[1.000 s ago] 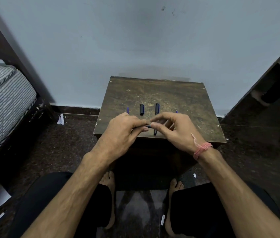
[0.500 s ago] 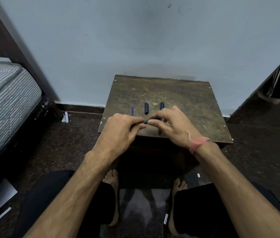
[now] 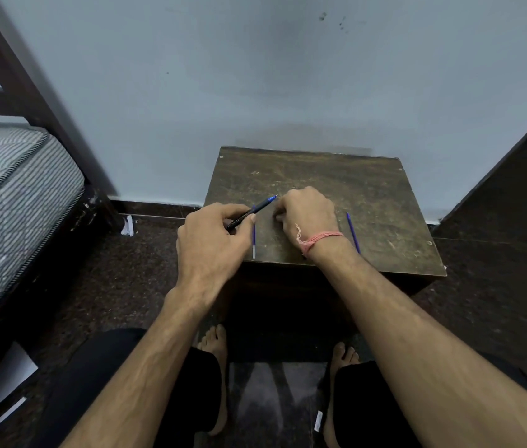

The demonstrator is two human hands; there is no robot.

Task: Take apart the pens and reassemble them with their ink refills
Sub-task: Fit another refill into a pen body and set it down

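Note:
My left hand (image 3: pixel 213 244) grips a dark pen barrel (image 3: pixel 249 215) with a blue tip that points up and to the right. My right hand (image 3: pixel 307 215) rests knuckles-up on the small brown table (image 3: pixel 369 195), fingers curled down over the spot where the loose pen caps lay; whether it holds one is hidden. A blue ink refill (image 3: pixel 253 237) lies on the table just right of my left hand. A second blue refill (image 3: pixel 352 232) lies to the right of my right wrist.
The table stands against a pale wall. A bed with a striped mattress (image 3: pixel 13 195) and dark wooden frame is at the left. A dark cabinet side (image 3: pixel 514 189) rises at the right. My knees and bare feet are below the table's front edge.
My hands have come apart. The left hand now holds the pen barrel alone, tilted up. The right hand has moved onto the table over the loose parts.

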